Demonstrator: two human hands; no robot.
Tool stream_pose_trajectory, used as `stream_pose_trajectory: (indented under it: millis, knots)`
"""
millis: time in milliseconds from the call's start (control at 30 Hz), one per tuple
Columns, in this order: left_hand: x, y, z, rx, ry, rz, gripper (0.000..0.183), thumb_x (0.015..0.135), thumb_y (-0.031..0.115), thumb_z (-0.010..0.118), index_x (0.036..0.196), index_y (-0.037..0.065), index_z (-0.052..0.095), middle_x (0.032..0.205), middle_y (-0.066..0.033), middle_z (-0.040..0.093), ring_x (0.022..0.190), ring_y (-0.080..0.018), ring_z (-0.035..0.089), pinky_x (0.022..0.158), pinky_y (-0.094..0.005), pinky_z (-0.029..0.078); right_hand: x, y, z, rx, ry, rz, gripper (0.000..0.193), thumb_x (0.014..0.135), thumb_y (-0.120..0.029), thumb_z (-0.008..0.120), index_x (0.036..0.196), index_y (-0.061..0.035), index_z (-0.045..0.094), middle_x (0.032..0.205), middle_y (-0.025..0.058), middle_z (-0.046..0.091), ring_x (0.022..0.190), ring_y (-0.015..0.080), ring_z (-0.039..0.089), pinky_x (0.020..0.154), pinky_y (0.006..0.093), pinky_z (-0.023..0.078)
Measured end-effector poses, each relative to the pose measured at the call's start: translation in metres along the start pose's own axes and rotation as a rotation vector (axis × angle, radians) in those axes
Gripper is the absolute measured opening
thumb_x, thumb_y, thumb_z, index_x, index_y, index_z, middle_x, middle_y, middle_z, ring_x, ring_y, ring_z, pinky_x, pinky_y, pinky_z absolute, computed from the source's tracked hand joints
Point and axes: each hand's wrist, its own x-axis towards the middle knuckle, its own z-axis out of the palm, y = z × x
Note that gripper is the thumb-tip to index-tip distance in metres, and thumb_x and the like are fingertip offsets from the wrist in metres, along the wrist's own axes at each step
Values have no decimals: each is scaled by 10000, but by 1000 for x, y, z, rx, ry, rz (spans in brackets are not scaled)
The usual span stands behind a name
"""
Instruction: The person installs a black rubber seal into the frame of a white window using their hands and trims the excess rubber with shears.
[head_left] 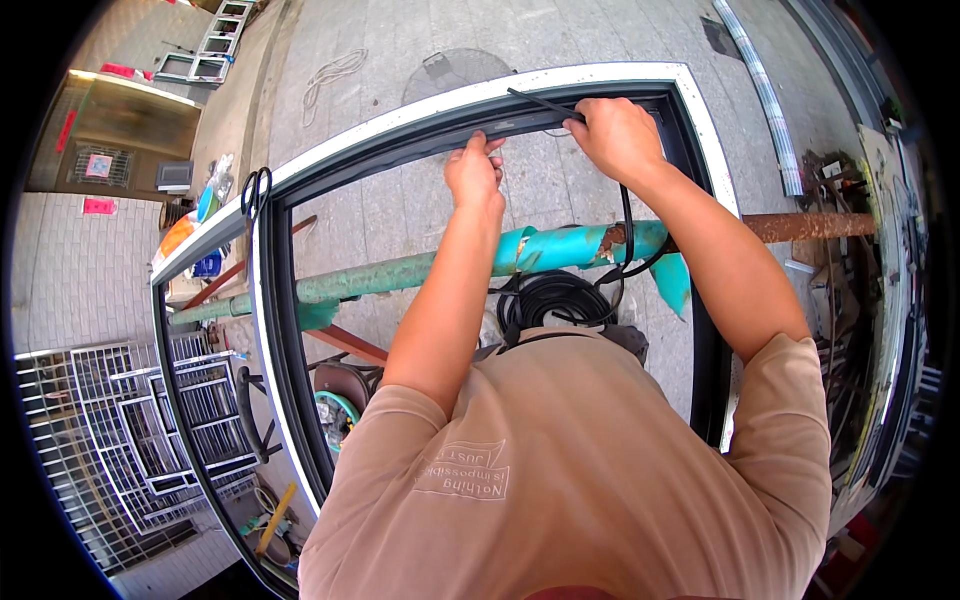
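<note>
Black strip pinched at the upper rail of a white window frame

In the head view, a flexible black strip (pixel 546 104) is pinched near its end by the right hand (pixel 617 137), at the upper right part of a white-faced window frame (pixel 640 75). The free end is pointed leftward across the dark inner channel; with so short a length left beyond the fingers, the tip is probably steered more easily. The left hand (pixel 474 175) is loosely curled, with a fingertip set at the rail's inner edge, perhaps for steadying; whether anything is gripped there cannot be told.

Below the right forearm, a slack black length is hung down toward a black coil (pixel 560 285) near the torso, an arrangement by which slack can presumably be drawn without a hard pull. Another black loop (pixel 257 187) is draped over the frame at the divider, likely so that it is held off the ground.

The frame is laid above a turquoise, partly rusted pipe (pixel 570 243), by which it is apparently propped at working height; the actual contact cannot be made out.
</note>
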Motion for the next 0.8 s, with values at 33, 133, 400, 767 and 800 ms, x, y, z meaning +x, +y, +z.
stream_pose_trajectory:
  millis: [33, 133, 400, 767, 800]
  knots:
    - [-1, 0, -1, 8, -2, 5, 250, 1095, 270, 686, 1199, 44, 658, 1018, -110, 811, 633, -118, 614, 505, -256, 432, 1, 0, 1, 4, 0, 2, 292, 991, -343, 748, 1043, -70, 835, 955, 238, 796, 942, 445, 784, 882, 544, 623]
    - [-7, 5, -3, -23, -16, -25, 242, 1094, 272, 687, 1186, 50, 654, 1023, -111, 812, 629, -119, 614, 512, -243, 440, 1, 1, 1, 1, 4, 1, 289, 989, -338, 751, 1050, -68, 835, 956, 239, 796, 945, 445, 783, 885, 542, 622]
    - [12, 9, -22, 8, 21, 23, 220, 1103, 259, 671, 1186, 56, 655, 1046, -114, 816, 654, -113, 616, 537, -254, 470, 1, 1, 3, -18, 9, -17, 309, 1017, -358, 740, 1058, -63, 822, 931, 214, 798, 927, 439, 777, 862, 542, 615]
    - [20, 26, -43, -25, 108, 25, 208, 1091, 246, 689, 1160, 53, 656, 991, -121, 801, 580, -115, 576, 484, -240, 429, -2, -4, -5, -1, -54, 30, 302, 1010, -358, 735, 1032, -70, 822, 979, 224, 799, 976, 435, 777, 907, 548, 608]
    - [21, 24, -45, -34, 105, 21, 205, 1088, 245, 692, 1164, 57, 657, 997, -119, 798, 590, -116, 582, 489, -240, 431, -1, -3, -5, -4, -50, 30, 303, 1011, -360, 735, 1032, -69, 821, 980, 223, 799, 977, 435, 777, 907, 548, 608]
